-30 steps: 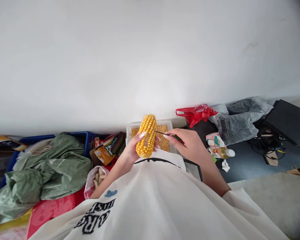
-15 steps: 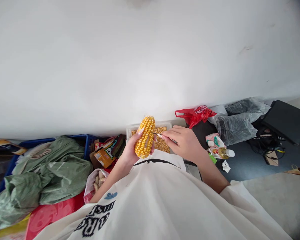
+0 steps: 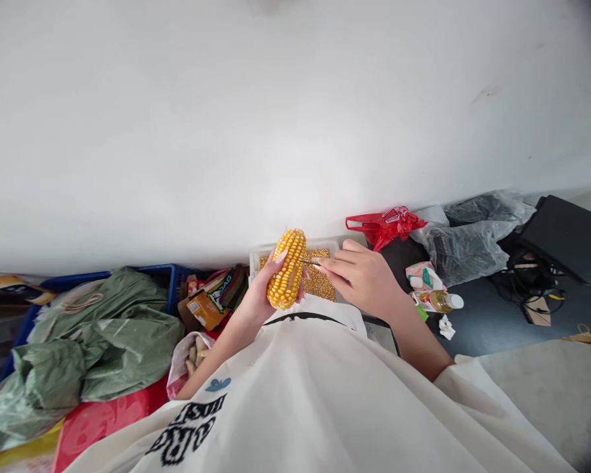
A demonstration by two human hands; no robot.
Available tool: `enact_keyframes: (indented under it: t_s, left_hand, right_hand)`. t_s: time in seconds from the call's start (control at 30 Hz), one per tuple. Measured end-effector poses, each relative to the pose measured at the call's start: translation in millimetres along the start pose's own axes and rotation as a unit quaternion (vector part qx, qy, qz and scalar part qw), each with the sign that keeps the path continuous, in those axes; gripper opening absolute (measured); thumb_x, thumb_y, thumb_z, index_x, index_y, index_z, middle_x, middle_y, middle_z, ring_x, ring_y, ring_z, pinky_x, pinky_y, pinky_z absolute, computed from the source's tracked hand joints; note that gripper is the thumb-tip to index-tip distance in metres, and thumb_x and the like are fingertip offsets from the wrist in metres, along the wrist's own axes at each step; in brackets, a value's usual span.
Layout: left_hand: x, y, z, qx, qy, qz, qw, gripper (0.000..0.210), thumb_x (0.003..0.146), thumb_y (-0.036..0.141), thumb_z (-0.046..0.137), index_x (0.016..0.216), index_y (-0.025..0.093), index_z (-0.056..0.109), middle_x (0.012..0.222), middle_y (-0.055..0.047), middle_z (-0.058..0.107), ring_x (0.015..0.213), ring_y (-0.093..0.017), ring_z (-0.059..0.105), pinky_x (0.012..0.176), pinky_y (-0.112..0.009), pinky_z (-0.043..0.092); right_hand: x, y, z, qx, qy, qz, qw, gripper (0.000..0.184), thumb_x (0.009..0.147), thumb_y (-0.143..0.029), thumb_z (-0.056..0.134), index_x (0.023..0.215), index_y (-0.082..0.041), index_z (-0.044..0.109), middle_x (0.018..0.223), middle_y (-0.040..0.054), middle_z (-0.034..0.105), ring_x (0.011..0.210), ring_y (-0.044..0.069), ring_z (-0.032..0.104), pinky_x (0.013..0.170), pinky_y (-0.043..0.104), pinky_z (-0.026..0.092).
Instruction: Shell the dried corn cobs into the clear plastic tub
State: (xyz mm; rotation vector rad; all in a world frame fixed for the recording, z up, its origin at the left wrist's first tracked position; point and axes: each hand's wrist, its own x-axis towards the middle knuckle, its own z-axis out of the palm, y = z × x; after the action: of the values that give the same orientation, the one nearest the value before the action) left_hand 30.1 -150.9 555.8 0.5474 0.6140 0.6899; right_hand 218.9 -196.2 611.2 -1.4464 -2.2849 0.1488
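Observation:
My left hand (image 3: 262,289) is wrapped round an ear of corn (image 3: 286,272), held nearly upright, with its thumb along the near-left side. A narrow gap without kernels runs down the cob's right face. Pinched in my right hand (image 3: 357,276) is a thin dark pointed tool (image 3: 311,263); its exact kind I cannot make out. The tool's tip reaches the right side of the corn. Behind and below both hands lies a clear plastic tray (image 3: 256,255) holding many loose corn kernels (image 3: 320,282).
A white wall (image 3: 276,131) rises just behind the tray. To the left are a blue crate (image 3: 172,289) with green sacking (image 3: 128,335) and some snack packets (image 3: 207,309). On the right, a red plastic bag (image 3: 391,225), a bottle (image 3: 440,301) and a black laptop-like panel (image 3: 566,236) lie on a dark surface.
The fingers of my right hand and the tool have shifted slightly at the corn's right side. My left hand keeps its hold, and the view has moved a little.

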Motion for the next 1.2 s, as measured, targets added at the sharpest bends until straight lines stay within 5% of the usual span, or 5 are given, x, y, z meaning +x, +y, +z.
enact_keyframes:
  t_s: [0.5, 0.87, 1.2]
  left_hand:
    - [-1.1, 1.9, 2.6, 0.055, 0.02, -0.008, 0.998, 0.045, 0.079, 0.042, 0.054, 0.115, 0.016, 0.046, 0.075, -0.005, 0.062, 0.049, -0.018, 0.06, 0.044, -0.028, 0.045]
    - [5.0, 0.0, 1.4, 0.108, 0.021, -0.018, 0.994, 0.051, 0.078, 0.033, 0.059, 0.124, 0.026, 0.041, 0.087, -0.002, 0.058, 0.052, -0.012, 0.057, 0.044, -0.024, 0.047]
    - [18.5, -7.8, -14.5, 0.103, -0.019, -0.081, 0.991, 0.049, 0.08, 0.036, 0.055, 0.123, 0.019, 0.042, 0.073, -0.004, 0.061, 0.045, -0.016, 0.056, 0.037, -0.025, 0.044]
  right_hand:
    - [3.3, 3.2, 5.0, -0.009, -0.016, -0.036, 0.999, 0.027, 0.093, -0.02, 0.038, 0.091, -0.014, 0.064, 0.07, 0.0057, 0.058, 0.074, 0.017, 0.043, 0.066, 0.029, 0.035]
    - [9.6, -1.0, 5.1, -0.135, -0.154, -0.087, 0.975, 0.023, 0.084, -0.004, 0.04, 0.074, -0.011, 0.059, 0.066, 0.0069, 0.054, 0.068, 0.017, 0.042, 0.061, 0.029, 0.032]
    - [29.7, 41.1, 13.2, 0.056, -0.226, -0.087, 0.969, 0.031, 0.089, -0.016, 0.044, 0.06, -0.014, 0.055, 0.059, 0.0018, 0.053, 0.062, 0.012, 0.04, 0.06, 0.026, 0.027]
